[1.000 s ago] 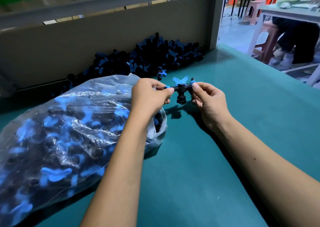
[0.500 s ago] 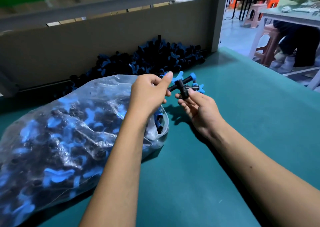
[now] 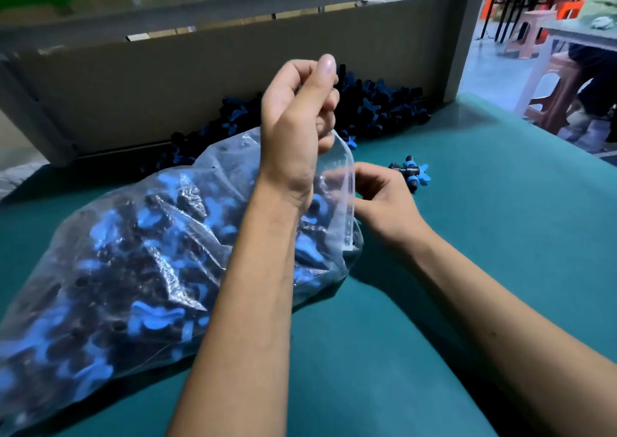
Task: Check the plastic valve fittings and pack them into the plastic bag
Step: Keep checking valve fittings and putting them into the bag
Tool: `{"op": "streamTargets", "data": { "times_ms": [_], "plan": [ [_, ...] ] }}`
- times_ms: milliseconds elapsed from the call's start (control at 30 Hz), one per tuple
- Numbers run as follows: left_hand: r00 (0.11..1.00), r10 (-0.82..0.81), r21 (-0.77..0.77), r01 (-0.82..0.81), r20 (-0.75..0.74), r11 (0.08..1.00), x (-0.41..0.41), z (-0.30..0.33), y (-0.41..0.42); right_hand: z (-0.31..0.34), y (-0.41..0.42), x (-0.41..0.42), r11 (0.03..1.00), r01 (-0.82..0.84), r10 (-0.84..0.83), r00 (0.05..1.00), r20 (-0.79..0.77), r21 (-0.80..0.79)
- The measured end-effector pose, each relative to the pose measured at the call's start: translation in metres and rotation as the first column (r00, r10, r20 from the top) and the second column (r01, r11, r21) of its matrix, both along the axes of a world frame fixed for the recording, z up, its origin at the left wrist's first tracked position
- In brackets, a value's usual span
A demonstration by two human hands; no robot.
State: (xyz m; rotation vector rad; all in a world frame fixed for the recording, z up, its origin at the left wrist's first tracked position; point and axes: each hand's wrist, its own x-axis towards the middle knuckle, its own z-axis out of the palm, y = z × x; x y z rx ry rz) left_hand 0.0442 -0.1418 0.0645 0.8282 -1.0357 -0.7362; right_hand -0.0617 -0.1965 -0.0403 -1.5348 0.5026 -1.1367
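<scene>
A clear plastic bag, bulging with black and blue valve fittings, lies on the green table at the left. My left hand is raised above the bag and pinches the upper edge of its mouth, pulling the plastic up. My right hand sits at the bag's opening with its fingers curled; the plastic blurs the fingertips and hides what they hold. One loose valve fitting, black with blue ends and a blue handle, lies on the table just beyond my right knuckles, apart from them.
A heap of loose fittings lies against the grey back panel behind the bag. A grey post marks the table's far right corner. Beyond it are stools and a seated person's legs.
My left hand has let go of the fitting and risen, lifting the bag's edge. My right hand has dropped to the bag's mouth. A fitting now lies on the table behind it.
</scene>
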Motion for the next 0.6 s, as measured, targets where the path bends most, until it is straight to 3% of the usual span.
{"op": "streamTargets", "data": {
  "times_ms": [67, 133, 267, 333, 400, 433, 533, 600],
  "plan": [
    [0.999, -0.035, -0.015, 0.035, 0.005, 0.999, -0.002, -0.001, -0.001, 0.014, 0.006, 0.015, 0.995, -0.052, 0.044, 0.994, -0.095, -0.086],
    [0.998, -0.067, -0.022, 0.067, 0.007, 0.997, -0.006, -0.004, -0.004, 0.023, 0.01, 0.033, 0.982, -0.035, -0.014, 0.966, -0.258, -0.185],
    [0.989, 0.025, -0.003, -0.025, 0.145, 1.0, -0.01, -0.016, -0.014, 0.024, 0.018, 0.049, 0.961, -0.118, -0.008, 0.892, -0.451, -0.25],
    [0.987, 0.063, 0.006, -0.065, 0.149, 0.998, -0.012, -0.024, -0.02, 0.018, 0.015, 0.046, 0.99, -0.082, 0.03, 0.921, -0.388, -0.118],
    [0.978, 0.133, 0.001, -0.135, 0.162, 0.991, -0.016, -0.032, -0.027, 0.008, 0.009, 0.042, 0.99, -0.013, 0.037, 0.985, -0.167, 0.143],
    [0.969, 0.164, 0.011, -0.168, 0.183, 0.986, -0.017, -0.037, -0.03, 0.004, 0.007, 0.041, 0.979, 0.016, 0.002, 0.996, -0.09, 0.201],
    [0.941, 0.215, 0.092, -0.246, 0.263, 0.965, -0.019, -0.054, -0.038, -0.002, 0.008, 0.04, 0.953, 0.108, -0.12, 0.992, 0.026, 0.284],
    [0.899, 0.256, 0.128, -0.318, 0.356, 0.939, -0.016, -0.064, -0.042, -0.004, 0.004, 0.03, 0.953, 0.241, -0.242, 0.97, -0.016, 0.183]
  ]
}}
